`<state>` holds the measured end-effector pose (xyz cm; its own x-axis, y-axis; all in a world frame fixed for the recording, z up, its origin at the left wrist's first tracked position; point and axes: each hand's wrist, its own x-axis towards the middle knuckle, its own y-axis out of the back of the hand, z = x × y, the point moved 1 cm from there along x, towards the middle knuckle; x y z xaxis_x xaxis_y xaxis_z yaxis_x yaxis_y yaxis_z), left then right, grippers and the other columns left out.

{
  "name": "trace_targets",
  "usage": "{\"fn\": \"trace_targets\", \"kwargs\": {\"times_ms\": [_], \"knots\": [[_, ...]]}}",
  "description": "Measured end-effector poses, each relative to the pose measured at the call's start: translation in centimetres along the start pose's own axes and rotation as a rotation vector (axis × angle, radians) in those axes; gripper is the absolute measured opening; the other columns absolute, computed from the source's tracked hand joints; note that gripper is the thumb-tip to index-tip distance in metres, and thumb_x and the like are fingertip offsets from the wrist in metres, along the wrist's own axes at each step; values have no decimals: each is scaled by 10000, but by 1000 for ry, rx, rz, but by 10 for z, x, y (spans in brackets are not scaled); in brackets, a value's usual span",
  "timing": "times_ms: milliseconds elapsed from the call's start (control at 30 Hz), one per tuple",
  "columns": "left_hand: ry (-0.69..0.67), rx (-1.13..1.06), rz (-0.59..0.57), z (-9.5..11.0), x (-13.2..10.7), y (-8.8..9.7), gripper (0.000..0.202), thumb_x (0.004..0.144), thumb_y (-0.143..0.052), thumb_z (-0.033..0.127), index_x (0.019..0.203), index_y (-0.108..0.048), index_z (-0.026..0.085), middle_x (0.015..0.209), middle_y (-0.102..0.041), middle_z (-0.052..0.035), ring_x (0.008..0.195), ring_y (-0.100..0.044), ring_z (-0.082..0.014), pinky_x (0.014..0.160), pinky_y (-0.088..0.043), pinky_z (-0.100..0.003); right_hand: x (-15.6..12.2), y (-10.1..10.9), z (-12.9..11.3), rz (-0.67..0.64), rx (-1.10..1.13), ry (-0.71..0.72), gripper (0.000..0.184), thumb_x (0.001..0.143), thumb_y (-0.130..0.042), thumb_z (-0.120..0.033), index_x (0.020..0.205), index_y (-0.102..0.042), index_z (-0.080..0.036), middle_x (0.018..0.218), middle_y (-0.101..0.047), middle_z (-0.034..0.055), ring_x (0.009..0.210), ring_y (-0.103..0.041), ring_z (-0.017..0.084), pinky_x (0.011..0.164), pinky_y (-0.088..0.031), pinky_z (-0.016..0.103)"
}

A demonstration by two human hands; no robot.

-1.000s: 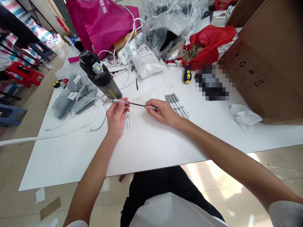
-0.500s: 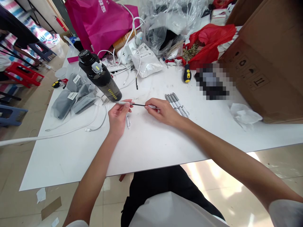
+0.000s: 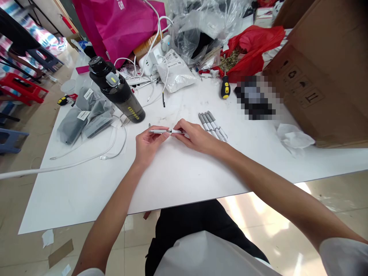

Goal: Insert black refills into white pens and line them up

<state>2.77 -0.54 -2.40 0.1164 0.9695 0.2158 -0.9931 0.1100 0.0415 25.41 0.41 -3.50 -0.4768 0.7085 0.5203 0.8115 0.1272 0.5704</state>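
Over the cluttered white table (image 3: 172, 176), the left hand (image 3: 147, 145) is pinching a slim pen section (image 3: 158, 131), nearly end to end with the white pen piece (image 3: 176, 131) that the right hand (image 3: 195, 136) is pinching; gray-and-white pens (image 3: 212, 125) are lying nearby. A slackening pinch could be dropping either part; uneven tilting could be setting them askew.

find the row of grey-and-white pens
In the head view, the row of pens lies right of centre on the white table, beside the right hand.
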Motion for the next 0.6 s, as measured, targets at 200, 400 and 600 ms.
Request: {"fn": "trace_targets", "kwargs": {"times_ms": [200, 400, 600], "knots": [[-55, 3, -33, -1, -1, -1, 202, 885, -979, 432, 1023, -916, 299, 1084, -835, -60, 973, -748, -202, 839, -598, -336, -1, -2, -3, -3, 9, 15, 181, 1188, -551, -428, 1167, -549, -249, 1013, -699, 50, 771, -595, 175, 694, -442, 303], [-61, 28, -10, 1, 0, -1, 231, 872, -982, 479, 1000, -917, 298, 1056, -832, -71, 966, -740, -209, 817, -601, -343, -1, -1, 0, 8, 32, 16, 165, 1176, -574, -389, 1100, -524, -251, 914, -646, 12, 726, -542, 161, 673, -417, 293], [-107, 54, 2, 5, 0, -1, 229, 883, -970, 488, 980, -911, 289, 1049, -830, -78, 1011, -755, -230, 838, -613, -363, 3, -1, -3, -12, 83, 19, 206, 1205, -519, -395, 1144, -618, -225, 978, -738, 45, 792, -628, 172, 727, -453, 301]]}}
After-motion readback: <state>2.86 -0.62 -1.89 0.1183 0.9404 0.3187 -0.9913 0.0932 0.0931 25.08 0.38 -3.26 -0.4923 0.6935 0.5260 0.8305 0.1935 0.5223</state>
